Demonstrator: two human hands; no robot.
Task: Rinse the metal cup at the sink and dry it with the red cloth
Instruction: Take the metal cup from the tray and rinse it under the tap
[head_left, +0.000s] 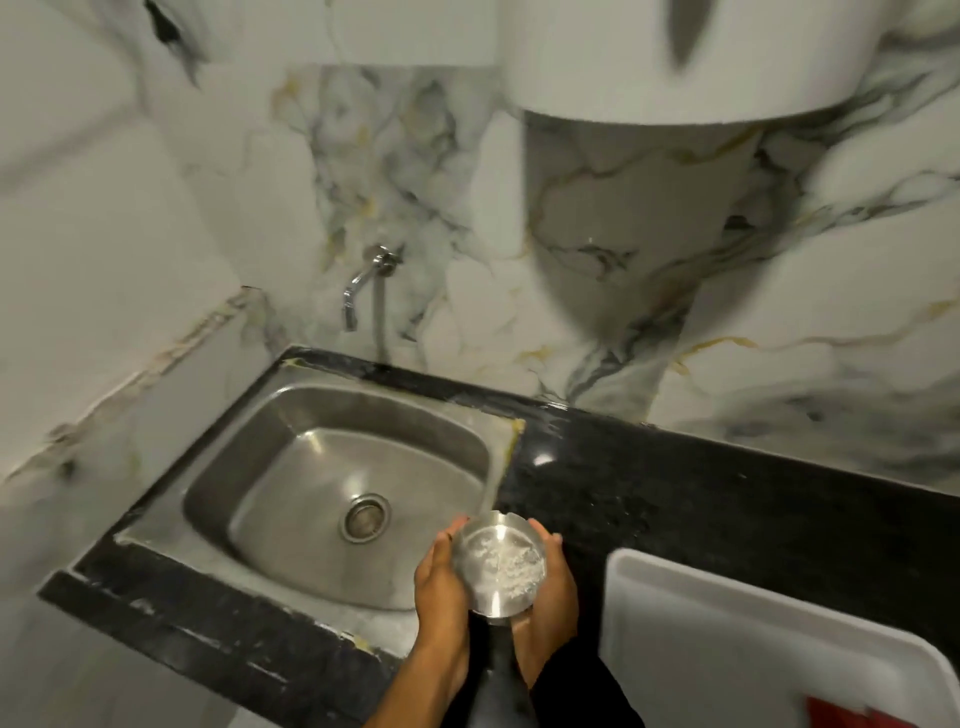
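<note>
Beside the sink (291, 415), both hands, left hand (441, 577) and right hand (550, 582), were wrapped around the cup (498, 564), maybe to keep it steady, with the cloth (836, 714) far right.

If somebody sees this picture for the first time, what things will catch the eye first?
First, the shiny metal cup held between the left hand and the right hand, low in the middle. Next, the steel sink set in the black counter, under a wall tap. A white tray sits at the lower right.
</note>
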